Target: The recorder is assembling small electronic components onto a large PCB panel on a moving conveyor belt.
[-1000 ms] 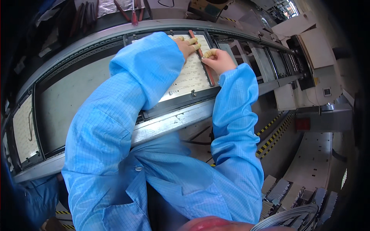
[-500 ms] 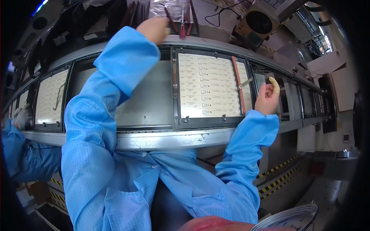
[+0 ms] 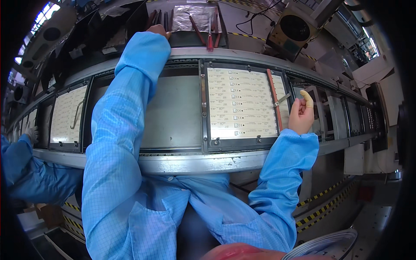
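My left hand (image 3: 159, 30) reaches over the far rail to a dark bin edge with thin dark bars beside it. Its fingers are mostly hidden, so a grip cannot be made out. My right hand (image 3: 302, 113) hovers over the line just right of the framed panel. Its fingers are loosely bent and apart around nothing visible, with a yellowish finger cot on one. Between my arms lies a pale printed panel (image 3: 238, 102) in a black carrier frame (image 3: 205, 130). A reddish-brown bar (image 3: 274, 97) crosses its right part, with a small metal clip (image 3: 282, 100) sticking out.
Beyond the far rail (image 3: 242, 53), a red-handled screwdriver (image 3: 210, 42) and dark red tweezers-like tool (image 3: 196, 29) rest by a silver foil sheet (image 3: 182, 19). Another framed panel (image 3: 65, 115) bears a bent wire hook (image 3: 77, 115). A co-worker's sleeve (image 3: 39, 173) is at far left.
My left hand has moved left, away from the foil sheet and tools to the dark bars. My right hand stays beside the panel. The view has shifted slightly.
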Demonstrator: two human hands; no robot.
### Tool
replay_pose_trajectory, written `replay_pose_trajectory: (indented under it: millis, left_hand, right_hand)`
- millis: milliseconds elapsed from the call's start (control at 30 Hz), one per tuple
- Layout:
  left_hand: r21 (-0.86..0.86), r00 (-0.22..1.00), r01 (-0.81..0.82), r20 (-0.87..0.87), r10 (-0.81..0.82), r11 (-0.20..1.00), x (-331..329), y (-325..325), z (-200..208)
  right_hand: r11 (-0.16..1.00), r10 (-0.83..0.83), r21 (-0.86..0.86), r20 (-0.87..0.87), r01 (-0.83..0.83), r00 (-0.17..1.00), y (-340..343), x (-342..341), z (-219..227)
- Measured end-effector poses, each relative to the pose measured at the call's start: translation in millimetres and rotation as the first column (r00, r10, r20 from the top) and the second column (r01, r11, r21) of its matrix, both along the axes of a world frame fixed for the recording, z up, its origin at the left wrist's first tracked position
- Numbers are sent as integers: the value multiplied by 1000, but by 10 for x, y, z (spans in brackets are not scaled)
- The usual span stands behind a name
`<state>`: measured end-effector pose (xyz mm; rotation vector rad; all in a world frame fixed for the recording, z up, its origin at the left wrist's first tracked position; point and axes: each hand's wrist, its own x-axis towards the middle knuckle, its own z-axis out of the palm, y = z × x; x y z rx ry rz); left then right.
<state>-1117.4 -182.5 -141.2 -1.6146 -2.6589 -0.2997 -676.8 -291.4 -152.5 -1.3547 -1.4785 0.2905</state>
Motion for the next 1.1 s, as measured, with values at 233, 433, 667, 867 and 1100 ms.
replay_pose_trajectory:
  millis: [233,433,667,867,1100]
  left_hand:
    - [167,450,-130,888,-92,977,-471,50,-129]
    - [98,118,-70,989,-89,993,40,-732,367]
    - [310,-20,296,948,-319,903,933,-1683,526]
    - [354,-258,539,933,-250,764,1601,-1857,363]
    - [367,124,571,846,-519,735,1625,-1705,109]
  right_hand:
    - [999,48,-17,12,-48,999,31,-3,-14]
    - [998,51,-33,-3,-51,999,3,24,-27]
    - [721,602,-126,-371,-681,707,-301,-885,372]
    - [726,587,53,-566,-685,578,-507,-1275,511]
    - [803,489,-222,-283,-553,825,-463,-994,414]
